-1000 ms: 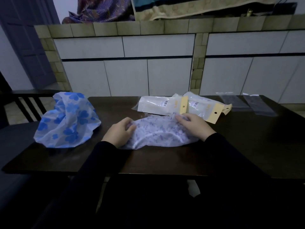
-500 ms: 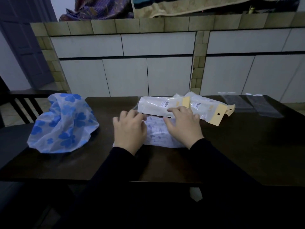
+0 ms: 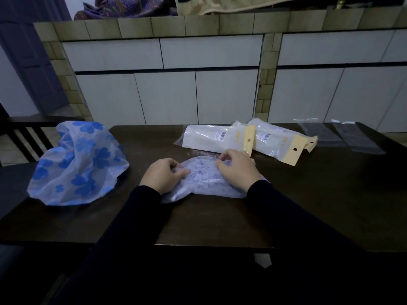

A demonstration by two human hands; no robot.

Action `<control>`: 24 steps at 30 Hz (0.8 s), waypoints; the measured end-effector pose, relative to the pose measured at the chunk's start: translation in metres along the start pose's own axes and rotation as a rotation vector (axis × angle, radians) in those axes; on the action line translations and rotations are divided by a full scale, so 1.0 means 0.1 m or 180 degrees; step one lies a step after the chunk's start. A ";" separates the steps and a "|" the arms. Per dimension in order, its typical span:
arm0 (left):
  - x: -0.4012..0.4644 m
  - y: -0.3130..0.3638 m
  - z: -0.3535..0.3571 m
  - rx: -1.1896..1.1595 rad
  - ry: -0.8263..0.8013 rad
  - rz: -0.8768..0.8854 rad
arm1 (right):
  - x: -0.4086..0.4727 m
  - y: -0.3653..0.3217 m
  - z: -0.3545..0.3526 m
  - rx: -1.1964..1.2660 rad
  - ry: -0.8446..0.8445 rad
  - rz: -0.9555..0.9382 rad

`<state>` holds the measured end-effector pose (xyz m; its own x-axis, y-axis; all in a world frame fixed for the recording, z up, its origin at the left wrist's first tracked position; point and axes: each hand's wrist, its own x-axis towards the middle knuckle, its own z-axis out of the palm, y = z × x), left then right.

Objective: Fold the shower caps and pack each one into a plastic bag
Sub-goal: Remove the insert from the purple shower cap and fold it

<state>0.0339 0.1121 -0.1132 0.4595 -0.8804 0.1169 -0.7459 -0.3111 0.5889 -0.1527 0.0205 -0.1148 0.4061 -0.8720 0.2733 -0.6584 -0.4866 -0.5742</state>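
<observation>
While I look down from my head camera, the pale lilac shower cap [image 3: 204, 181] lies crumpled on the dark table [image 3: 308, 205] right before me. My left hand [image 3: 164, 175] pinches its left edge with curled fingers; my right hand [image 3: 236, 169] grips its top edge. The blue flowered cap [image 3: 77, 164] sits well apart at left. Two packed bags [image 3: 220, 137] lie just behind my hands.

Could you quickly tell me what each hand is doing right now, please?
Left hand: fingers curled, gripping the pale shower cap on the table.
Right hand: fingers curled, pinching the same shower cap.
</observation>
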 end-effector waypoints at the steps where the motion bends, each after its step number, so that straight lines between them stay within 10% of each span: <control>1: 0.01 0.00 0.01 0.0088 -0.0020 0.0000 | 0.02 0.02 -0.01 0.0093 0.0042 0.0037; 11: -0.03 0.03 0.05 0.0435 0.0713 -0.0029 | 0.06 0.04 0.11 -0.0400 0.0503 -0.0687; 16: -0.12 0.13 -0.06 0.1112 0.1893 0.1293 | 0.07 0.02 0.12 -0.0928 0.0579 -0.0827; 24: -0.16 0.16 0.15 0.1461 0.0222 0.1449 | -0.04 -0.18 -0.05 -0.1290 0.0119 -0.1482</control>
<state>0.0073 0.1154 -0.1177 0.0676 -0.9398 0.3351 -0.9965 -0.0472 0.0685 -0.1461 0.0327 -0.1020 0.6911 -0.5608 0.4559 -0.6087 -0.7918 -0.0513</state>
